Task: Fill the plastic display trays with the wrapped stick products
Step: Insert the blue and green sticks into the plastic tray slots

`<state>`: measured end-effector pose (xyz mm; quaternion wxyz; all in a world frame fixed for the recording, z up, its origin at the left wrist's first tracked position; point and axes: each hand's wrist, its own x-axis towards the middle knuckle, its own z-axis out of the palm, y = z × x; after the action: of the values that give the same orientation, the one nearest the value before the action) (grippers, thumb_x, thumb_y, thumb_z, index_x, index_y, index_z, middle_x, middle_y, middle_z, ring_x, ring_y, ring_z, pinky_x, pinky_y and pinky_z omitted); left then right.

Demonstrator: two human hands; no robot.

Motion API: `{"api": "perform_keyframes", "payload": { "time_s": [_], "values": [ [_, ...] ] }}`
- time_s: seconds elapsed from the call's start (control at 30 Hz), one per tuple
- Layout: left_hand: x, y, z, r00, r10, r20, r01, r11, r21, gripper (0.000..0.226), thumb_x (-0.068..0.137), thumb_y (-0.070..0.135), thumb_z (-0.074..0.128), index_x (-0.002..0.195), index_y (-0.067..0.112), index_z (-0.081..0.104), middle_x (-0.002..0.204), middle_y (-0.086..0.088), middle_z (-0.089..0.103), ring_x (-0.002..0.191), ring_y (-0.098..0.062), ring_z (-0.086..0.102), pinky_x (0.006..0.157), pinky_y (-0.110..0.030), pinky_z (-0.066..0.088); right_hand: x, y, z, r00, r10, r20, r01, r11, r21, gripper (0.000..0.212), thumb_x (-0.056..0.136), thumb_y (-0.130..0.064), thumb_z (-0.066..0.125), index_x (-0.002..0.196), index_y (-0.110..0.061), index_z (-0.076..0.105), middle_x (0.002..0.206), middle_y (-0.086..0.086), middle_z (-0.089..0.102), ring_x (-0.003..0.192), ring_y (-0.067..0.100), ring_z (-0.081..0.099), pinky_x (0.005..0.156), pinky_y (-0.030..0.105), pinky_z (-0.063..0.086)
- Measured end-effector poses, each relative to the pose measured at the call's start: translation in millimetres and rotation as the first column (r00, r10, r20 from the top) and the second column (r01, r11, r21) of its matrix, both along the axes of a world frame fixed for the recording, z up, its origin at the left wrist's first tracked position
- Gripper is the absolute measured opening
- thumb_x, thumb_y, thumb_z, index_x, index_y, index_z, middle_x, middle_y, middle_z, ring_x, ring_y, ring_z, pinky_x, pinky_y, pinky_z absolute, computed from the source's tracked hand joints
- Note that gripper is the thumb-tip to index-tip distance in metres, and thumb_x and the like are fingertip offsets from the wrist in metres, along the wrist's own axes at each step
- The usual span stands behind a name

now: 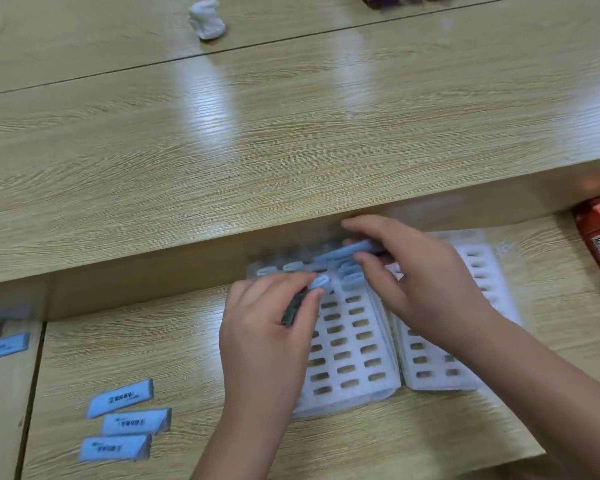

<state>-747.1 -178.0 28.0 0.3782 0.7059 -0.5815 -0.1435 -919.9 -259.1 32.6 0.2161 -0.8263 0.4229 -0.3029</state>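
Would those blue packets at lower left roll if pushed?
Probably not: the blue packets lie flat with squared edges, so they'd likely slide on the glossy table. They look thin and light, likely easy to pinch.

Two white slotted trays side by side at the desk's back ledge: left tray (357,344), right tray (440,384), mostly unfilled. Slotted sticks (351,278), pale blue, stand in the left tray's far row. Your right hand (420,271) holds a flat stick (343,252) above them; your left hand (267,327) pinches another stick (319,282). Three loose sticks (136,422) lie front-left.
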Motion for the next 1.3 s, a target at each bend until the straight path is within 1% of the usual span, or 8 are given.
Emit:
{"api": "perform_keyframes", "payload": {
  "time_s": [0.1,0.23,0.43,0.6,0.8,0.93,1.07,1.3],
  "values": [
    [-2,0,-2,1.0,0.018,-0.006,-0.018,1.0,-0.001,0.014,0.083,0.031,0.075,0.097,0.029,0.078,0.092,0.023,0.067,0.09,-0.008,0.053,0.079,-0.019,0.043,6,1,-6,0.992,-0.1,0.075,0.097,0.994,0.043,0.033,0.088,-0.018,0.073,0.117,-0.016,0.058,0.099,-0.012,0.067,0.085,0.008,0.066,0.07,0.029,0.056],
    [-2,-2,-5,0.999,0.04,-0.028,-0.039,0.999,0.019,0.015,0.082,0.033,0.075,0.096,0.033,0.078,0.09,0.019,0.059,0.091,-0.009,0.047,0.077,-0.02,0.042,11,-4,-11,0.995,-0.098,0.036,0.099,0.994,-0.041,0.023,0.086,-0.025,0.072,0.107,-0.016,0.072,0.09,-0.009,0.073,0.078,0.008,0.067,0.067,0.034,0.058],
    [1,-6,-5,0.994,0.054,-0.096,-0.051,0.998,0.038,0.013,0.083,0.037,0.07,0.094,0.037,0.077,0.085,0.02,0.054,0.094,-0.003,0.046,0.077,-0.007,0.035,18,-4,-21,0.991,-0.108,0.081,0.119,0.984,-0.136,0.016,0.083,-0.022,0.08,0.098,-0.018,0.078,0.08,-0.009,0.072,0.076,0.01,0.064,0.06,0.033,0.054],
    [0,-8,-7,0.996,0.062,-0.071,-0.06,0.998,0.026,0.012,0.084,0.033,0.072,0.095,0.034,0.077,0.083,0.019,0.054,0.093,-0.003,0.046,0.077,-0.006,0.035,19,-5,-25,0.988,-0.109,0.109,0.124,0.983,-0.138,0.014,0.082,-0.02,0.081,0.095,-0.016,0.078,0.078,-0.007,0.072,0.074,0.01,0.064,0.058,0.033,0.054],
    [-1,-12,-6,0.997,0.046,-0.066,-0.045,0.999,0.011,0.013,0.084,0.032,0.071,0.096,0.034,0.077,0.082,0.018,0.055,0.092,-0.003,0.047,0.077,-0.007,0.035,16,-5,-20,0.999,-0.045,0.0,0.044,0.977,-0.209,0.012,0.09,-0.022,0.072,0.098,-0.018,0.079,0.091,-0.009,0.076,0.08,0.019,0.067,0.063,0.036,0.054],
    [-2,-14,-6,0.998,0.039,-0.045,-0.038,0.999,0.006,0.012,0.085,0.03,0.073,0.095,0.033,0.077,0.082,0.018,0.055,0.092,-0.002,0.047,0.078,-0.004,0.033,15,-5,-16,0.991,-0.019,-0.129,-0.015,0.966,-0.257,0.018,0.087,-0.013,0.073,0.102,-0.019,0.079,0.094,-0.007,0.075,0.078,0.024,0.066,0.055,0.035,0.053],
    [-2,-14,-4,0.998,0.04,-0.05,-0.042,0.999,-0.025,0.011,0.084,0.032,0.072,0.093,0.034,0.077,0.081,0.018,0.055,0.09,-0.003,0.047,0.077,-0.006,0.035,13,-4,-12,0.987,-0.002,-0.162,-0.032,0.978,-0.205,0.021,0.086,-0.012,0.072,0.104,-0.02,0.078,0.095,-0.007,0.074,0.08,0.023,0.065,0.053,0.035,0.052],
    [-2,-17,-4,0.997,0.046,-0.054,-0.046,0.999,0.009,0.009,0.084,0.031,0.073,0.091,0.031,0.079,0.079,0.016,0.057,0.088,-0.004,0.048,0.075,-0.006,0.035,10,-1,0,0.945,0.053,-0.323,-0.105,0.984,-0.146,0.041,0.084,-0.013,0.05,0.116,-0.023,0.073,0.102,-0.008,0.072,0.086,0.022,0.063,0.054,0.031,0.051]
  ]
}}
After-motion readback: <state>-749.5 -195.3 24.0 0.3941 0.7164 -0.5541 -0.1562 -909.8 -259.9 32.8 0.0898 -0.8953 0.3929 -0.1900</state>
